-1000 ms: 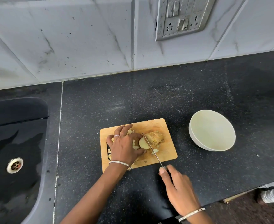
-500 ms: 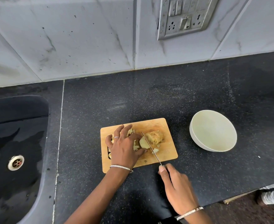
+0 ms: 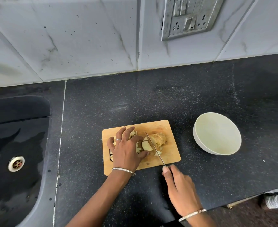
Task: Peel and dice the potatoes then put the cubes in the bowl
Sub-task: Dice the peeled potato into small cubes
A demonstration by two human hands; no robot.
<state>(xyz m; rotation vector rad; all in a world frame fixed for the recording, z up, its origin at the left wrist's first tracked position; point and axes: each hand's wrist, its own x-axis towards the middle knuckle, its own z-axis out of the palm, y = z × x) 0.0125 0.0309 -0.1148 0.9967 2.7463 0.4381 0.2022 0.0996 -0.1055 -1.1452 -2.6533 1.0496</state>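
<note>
A wooden cutting board (image 3: 169,154) lies on the black counter. On it sits a sliced potato piece (image 3: 158,139) and several cut potato chunks (image 3: 146,145). My left hand (image 3: 126,149) lies flat over the chunks on the board's left half, fingers spread. My right hand (image 3: 179,187) holds a knife (image 3: 153,147) by its handle; the blade runs diagonally across the board between the chunks and the sliced piece. A pale, empty bowl (image 3: 217,133) stands to the right of the board.
A dark sink (image 3: 15,145) with a metal drain lies at the left. A tiled wall with a switch plate (image 3: 190,15) stands behind the counter. The counter's front edge runs at the lower right, with a foot on the floor beyond it.
My left hand has spread slightly over the chunks. The knife and my right hand have barely moved.
</note>
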